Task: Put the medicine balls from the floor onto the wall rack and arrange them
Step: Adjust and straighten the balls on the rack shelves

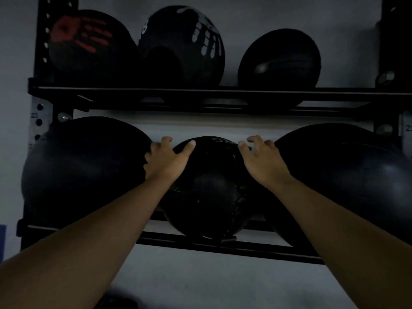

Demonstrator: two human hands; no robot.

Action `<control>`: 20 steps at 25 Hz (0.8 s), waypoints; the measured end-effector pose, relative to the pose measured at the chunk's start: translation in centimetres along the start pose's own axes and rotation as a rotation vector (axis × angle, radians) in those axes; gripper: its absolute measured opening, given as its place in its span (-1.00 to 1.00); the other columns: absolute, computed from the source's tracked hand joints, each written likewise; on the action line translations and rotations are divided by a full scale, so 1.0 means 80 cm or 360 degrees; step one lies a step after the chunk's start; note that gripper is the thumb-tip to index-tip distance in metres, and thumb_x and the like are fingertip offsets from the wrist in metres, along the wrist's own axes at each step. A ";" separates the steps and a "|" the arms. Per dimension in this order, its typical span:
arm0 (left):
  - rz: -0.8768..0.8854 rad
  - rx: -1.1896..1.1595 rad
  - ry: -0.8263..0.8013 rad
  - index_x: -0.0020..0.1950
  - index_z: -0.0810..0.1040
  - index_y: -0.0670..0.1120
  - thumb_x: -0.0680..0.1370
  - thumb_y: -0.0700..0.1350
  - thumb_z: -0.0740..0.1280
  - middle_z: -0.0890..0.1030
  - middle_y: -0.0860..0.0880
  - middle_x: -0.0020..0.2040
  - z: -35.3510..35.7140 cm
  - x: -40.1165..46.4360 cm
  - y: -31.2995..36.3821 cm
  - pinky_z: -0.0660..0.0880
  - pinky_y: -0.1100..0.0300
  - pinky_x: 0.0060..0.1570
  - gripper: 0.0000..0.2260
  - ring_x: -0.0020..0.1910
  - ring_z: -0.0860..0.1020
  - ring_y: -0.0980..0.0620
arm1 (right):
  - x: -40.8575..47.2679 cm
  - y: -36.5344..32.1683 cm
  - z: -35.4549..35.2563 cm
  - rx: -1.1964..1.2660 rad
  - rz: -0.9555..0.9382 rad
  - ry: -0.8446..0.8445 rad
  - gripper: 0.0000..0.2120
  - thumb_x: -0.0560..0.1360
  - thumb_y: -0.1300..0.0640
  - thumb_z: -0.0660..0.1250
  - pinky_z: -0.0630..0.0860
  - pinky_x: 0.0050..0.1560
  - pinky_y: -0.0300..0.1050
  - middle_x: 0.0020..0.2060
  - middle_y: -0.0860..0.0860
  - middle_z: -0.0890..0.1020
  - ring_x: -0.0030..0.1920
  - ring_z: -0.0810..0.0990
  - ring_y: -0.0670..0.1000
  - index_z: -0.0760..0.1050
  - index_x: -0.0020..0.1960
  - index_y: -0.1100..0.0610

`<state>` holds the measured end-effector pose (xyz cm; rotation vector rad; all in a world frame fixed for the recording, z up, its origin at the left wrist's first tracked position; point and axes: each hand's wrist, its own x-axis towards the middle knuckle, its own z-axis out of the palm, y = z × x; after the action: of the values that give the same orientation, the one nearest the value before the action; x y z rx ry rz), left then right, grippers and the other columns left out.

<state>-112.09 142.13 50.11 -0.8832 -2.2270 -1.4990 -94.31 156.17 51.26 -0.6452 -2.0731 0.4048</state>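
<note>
Where the black steel wall rack (200, 240) carries its lower rails, we press our left hand (166, 160) and right hand (259, 160), fingers spread, flat on a round, matte black medicine ball (207, 192) with stitched seams, wedged between two larger smooth balls.

The rack (200, 92) looks like black matt metal with shiny bolts (384, 129), while the big right ball (356, 179) is smooth, faintly glossy, and the middle ball (211, 190) duller with stitched seams.
</note>
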 end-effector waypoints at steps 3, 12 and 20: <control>-0.0154 -0.0351 -0.0260 0.68 0.23 -0.02 0.51 0.52 0.18 0.30 -0.17 0.65 0.002 0.020 -0.027 0.35 -0.19 0.51 -0.10 0.60 0.32 -0.29 | 0.013 -0.020 0.034 0.0334 0.0327 -0.0068 -0.29 0.59 -0.42 0.05 0.39 0.36 0.10 0.46 0.20 0.47 0.45 0.45 0.27 0.30 0.58 -0.02; -0.0236 -0.0743 -0.0345 0.59 0.21 -0.06 0.40 0.50 0.34 0.49 -0.16 0.48 0.028 0.073 -0.032 0.48 0.10 -0.02 -0.05 0.25 0.56 -0.19 | 0.069 -0.070 0.055 -0.0447 0.0452 0.0104 -0.37 0.58 -0.24 0.11 0.48 0.34 0.28 0.36 0.23 0.51 0.31 0.50 0.37 0.44 0.49 0.14; -0.0315 -0.0539 -0.0624 0.63 0.36 -0.11 0.53 0.45 0.13 0.48 -0.21 0.55 0.021 0.103 -0.020 0.43 -0.11 0.49 -0.15 0.46 0.51 -0.26 | 0.067 -0.029 0.097 -0.0107 0.0145 0.0449 -0.46 0.56 -0.29 0.10 0.52 0.15 0.12 0.23 0.15 0.62 0.20 0.57 0.30 0.62 0.31 -0.02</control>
<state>-119.25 145.81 52.96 -1.1722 -2.4271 -1.9831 -103.91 157.12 51.81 -0.7918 -1.7998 0.2783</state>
